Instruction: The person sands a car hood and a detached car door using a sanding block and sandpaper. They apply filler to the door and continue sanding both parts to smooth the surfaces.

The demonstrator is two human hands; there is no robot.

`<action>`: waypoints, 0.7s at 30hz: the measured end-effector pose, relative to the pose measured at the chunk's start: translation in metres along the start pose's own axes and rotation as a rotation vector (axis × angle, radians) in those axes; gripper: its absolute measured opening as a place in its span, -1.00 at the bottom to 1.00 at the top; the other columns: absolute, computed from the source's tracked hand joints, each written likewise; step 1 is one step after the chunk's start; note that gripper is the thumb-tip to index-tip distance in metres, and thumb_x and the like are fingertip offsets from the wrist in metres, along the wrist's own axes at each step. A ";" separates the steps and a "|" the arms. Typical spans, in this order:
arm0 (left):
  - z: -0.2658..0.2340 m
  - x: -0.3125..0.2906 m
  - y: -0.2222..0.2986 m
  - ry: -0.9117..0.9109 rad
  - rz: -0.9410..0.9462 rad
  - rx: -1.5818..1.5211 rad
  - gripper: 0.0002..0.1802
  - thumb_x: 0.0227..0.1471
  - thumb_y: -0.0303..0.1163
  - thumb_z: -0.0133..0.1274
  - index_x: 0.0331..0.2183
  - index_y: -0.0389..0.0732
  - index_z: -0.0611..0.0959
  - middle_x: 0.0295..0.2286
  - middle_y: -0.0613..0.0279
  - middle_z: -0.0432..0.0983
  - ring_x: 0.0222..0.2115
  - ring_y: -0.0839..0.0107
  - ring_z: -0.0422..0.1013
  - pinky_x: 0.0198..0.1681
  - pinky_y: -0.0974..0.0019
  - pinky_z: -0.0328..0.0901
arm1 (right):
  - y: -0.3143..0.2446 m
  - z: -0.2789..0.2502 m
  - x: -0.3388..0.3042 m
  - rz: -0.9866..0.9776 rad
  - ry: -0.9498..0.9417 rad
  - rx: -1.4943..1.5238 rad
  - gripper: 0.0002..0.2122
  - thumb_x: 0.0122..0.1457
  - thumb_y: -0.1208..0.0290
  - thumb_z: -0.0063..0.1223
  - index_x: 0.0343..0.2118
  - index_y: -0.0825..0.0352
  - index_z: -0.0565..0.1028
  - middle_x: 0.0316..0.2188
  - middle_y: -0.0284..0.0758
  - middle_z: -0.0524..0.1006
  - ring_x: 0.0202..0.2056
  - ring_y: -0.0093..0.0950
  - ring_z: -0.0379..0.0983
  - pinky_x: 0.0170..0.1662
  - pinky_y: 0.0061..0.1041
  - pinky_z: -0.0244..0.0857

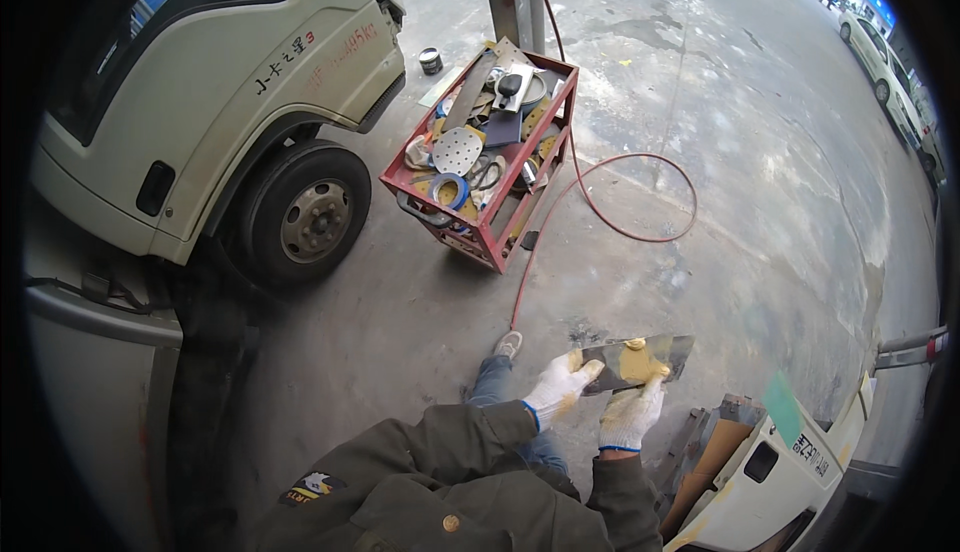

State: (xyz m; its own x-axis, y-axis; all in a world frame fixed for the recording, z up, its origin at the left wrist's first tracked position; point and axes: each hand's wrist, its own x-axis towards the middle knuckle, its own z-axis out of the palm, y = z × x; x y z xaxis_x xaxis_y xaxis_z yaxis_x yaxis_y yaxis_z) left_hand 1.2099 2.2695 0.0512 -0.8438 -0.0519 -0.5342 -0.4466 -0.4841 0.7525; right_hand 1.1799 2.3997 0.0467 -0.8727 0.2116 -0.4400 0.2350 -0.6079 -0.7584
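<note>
My left hand (562, 389), in a white knit glove with a blue cuff, grips the left end of a dark flat putty board (600, 380), thumb on top. Yellow-tan putty (640, 360) is smeared over the middle of the board, with a thicker lump by its far edge. My right hand (630, 418), gloved the same way and stained with putty, is at the board's near edge. Its fingers are closed by the putty; whatever they hold is hidden or too small to make out.
A red cart (490, 237) ahead carries sanding discs, tape rolls and tools. A red hose (640, 157) loops over the concrete floor. A pale truck cab (240, 82) stands left; a detached white vehicle panel (785, 472) is close at my right. A small can (430, 61) sits behind the cart.
</note>
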 end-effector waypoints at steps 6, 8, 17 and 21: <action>-0.131 0.060 0.011 0.320 0.135 -0.407 -0.78 0.27 -0.47 0.11 -0.06 -0.28 0.61 -0.21 0.28 0.59 -0.26 0.51 0.49 -0.16 0.39 0.40 | 0.046 0.063 0.023 0.403 -0.240 -0.139 -0.51 0.39 0.07 0.03 0.20 0.33 0.34 0.04 -0.25 0.45 0.01 -0.32 0.43 0.03 -0.31 0.39; -0.180 0.092 0.026 0.322 0.208 -0.608 -0.86 0.26 -0.49 0.10 -0.13 -0.24 0.61 -0.25 0.25 0.60 -0.31 0.46 0.52 -0.25 0.35 0.43 | 0.054 0.072 0.028 0.457 -0.223 -0.127 -0.61 0.37 0.13 0.08 0.10 0.29 0.41 -0.06 -0.29 0.50 -0.03 -0.38 0.45 0.01 -0.31 0.39; -0.359 0.201 0.045 0.683 0.101 -0.400 -0.82 0.29 -0.42 0.06 -0.07 -0.16 0.51 -0.21 0.25 0.55 -0.27 0.34 0.49 -0.13 -0.01 0.44 | 0.086 0.048 0.047 0.545 -0.090 -0.079 -0.71 0.35 0.23 0.14 -0.03 0.32 0.47 -0.24 -0.24 0.55 -0.29 -0.38 0.53 -0.22 -0.37 0.51; -0.373 0.220 0.053 0.688 0.062 -0.187 -0.75 0.21 -0.47 0.14 -0.07 -0.30 0.61 -0.28 0.22 0.57 -0.37 0.39 0.51 -0.30 0.22 0.45 | 0.084 0.062 0.043 0.504 0.025 -0.098 -0.70 0.35 0.26 0.13 0.00 0.36 0.46 -0.26 -0.26 0.54 -0.29 -0.41 0.51 -0.23 -0.40 0.49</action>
State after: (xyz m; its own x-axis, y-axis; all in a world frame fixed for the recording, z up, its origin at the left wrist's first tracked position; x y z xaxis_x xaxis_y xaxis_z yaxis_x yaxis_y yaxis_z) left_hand 1.1111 1.9069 -0.1700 -0.4596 -0.5930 -0.6611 -0.2940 -0.6008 0.7434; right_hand 1.1352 2.3102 -0.0062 -0.6303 -0.0699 -0.7732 0.6640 -0.5646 -0.4903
